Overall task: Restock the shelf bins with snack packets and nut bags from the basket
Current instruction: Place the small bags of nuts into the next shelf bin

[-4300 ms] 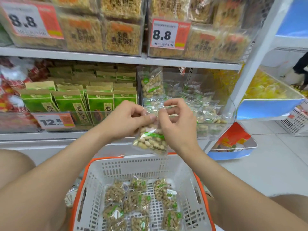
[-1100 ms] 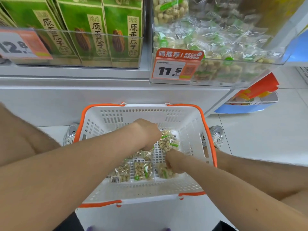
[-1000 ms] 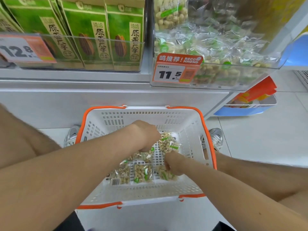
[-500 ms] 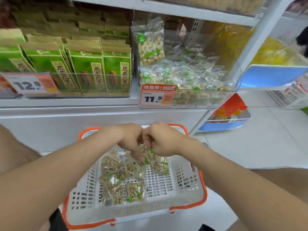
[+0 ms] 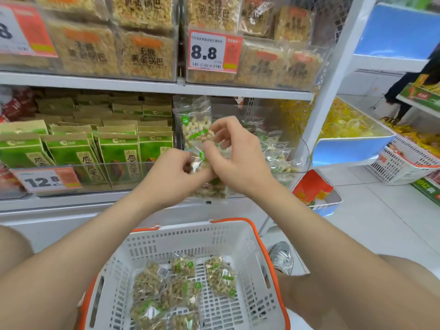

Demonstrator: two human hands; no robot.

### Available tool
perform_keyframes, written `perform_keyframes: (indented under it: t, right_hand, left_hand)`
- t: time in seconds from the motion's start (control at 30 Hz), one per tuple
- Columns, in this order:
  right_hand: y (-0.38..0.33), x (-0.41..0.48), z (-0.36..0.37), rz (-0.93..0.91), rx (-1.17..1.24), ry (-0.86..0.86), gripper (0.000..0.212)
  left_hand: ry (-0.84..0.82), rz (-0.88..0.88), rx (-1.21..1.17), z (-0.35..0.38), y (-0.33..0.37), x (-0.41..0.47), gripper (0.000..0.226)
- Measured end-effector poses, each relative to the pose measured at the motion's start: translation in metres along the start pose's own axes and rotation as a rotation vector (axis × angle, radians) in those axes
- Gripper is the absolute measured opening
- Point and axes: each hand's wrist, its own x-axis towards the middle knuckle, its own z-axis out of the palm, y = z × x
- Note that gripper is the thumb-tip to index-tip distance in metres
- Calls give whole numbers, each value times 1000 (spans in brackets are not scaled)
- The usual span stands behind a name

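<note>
My left hand [image 5: 175, 173] and my right hand [image 5: 234, 154] together pinch clear nut bags [image 5: 209, 188] with green labels, held up in front of the clear shelf bin [image 5: 289, 167] on the middle shelf. That bin holds more of the same nut bags, one standing upright [image 5: 194, 126] at its left. Below, the white basket with an orange rim [image 5: 188, 239] sits on the floor with several nut bags [image 5: 220, 277] lying in it.
Green seed packets [image 5: 119, 154] fill the bin to the left, behind a 12.8 price tag [image 5: 45, 179]. The upper shelf carries rice-crisp packs and an 8.8 tag [image 5: 213, 52]. A blue-fronted bin [image 5: 350, 148] and another white basket [image 5: 400, 164] stand to the right. A person stands at far right.
Both hands rose from the basket with nut bags to the front of the shelf bin. My view lifted from the basket to the shelves.
</note>
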Motion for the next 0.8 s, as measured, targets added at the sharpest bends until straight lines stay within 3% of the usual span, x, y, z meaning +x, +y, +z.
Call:
perform_keyframes:
  t: [0.1, 0.23, 0.33, 0.47, 0.57, 0.7, 0.77, 0.8]
  right_hand:
    - [1, 17, -2, 181, 27, 18, 38]
    - [9, 43, 0, 359, 87, -35, 24]
    - [18, 51, 5, 390, 108, -73, 59]
    - [30, 64, 10, 479, 168, -96, 51]
    - [38, 77, 4, 632, 269, -165, 40]
    - [59, 88, -12, 792, 270, -82, 42]
    - [73, 95, -14, 833, 294, -26, 55]
    - [78, 98, -13, 845, 291, 4, 71]
  left_hand:
    - [145, -65, -24, 5, 7, 17, 53]
    - [255, -38, 10, 13, 9, 35, 49]
    - [262, -41, -8, 20, 9, 43, 41]
    - [323, -57, 5, 23, 11, 57, 41]
    - [372, -75, 166, 20, 15, 66, 50]
    - [371, 51, 403, 17, 8, 76, 44]
    - [362, 116, 559, 16, 2, 83, 27]
    - [347, 123, 631, 17, 0, 86, 25]
